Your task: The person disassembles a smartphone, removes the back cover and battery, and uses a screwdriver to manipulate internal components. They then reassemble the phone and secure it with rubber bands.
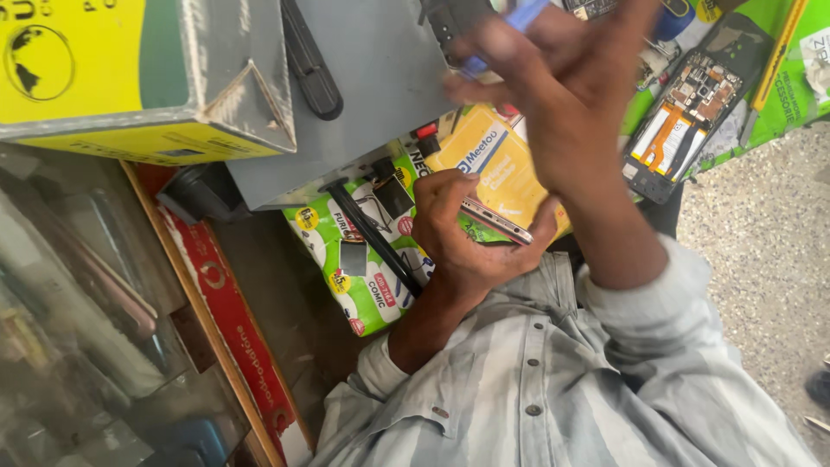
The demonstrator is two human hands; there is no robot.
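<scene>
My left hand (454,238) grips a thin phone (495,222) by its edge, the silver-pink side facing up. It is held over a yellow packet (506,169) and a green printed sheet (333,251). My right hand (558,95) is raised above it, blurred, fingers partly spread. A blue-handled tool (523,15) is pinched between its fingers near the top edge. Both forearms come out of rolled pale striped sleeves (536,380).
A grey metal box (380,95) with a black handle (309,65) lies behind my hands, a yellow carton (86,69) to its left. An opened phone showing its circuit board (692,99) lies at the right. A glass counter (86,337) with a red strip (226,303) fills the left. Speckled floor (761,251) shows at the right.
</scene>
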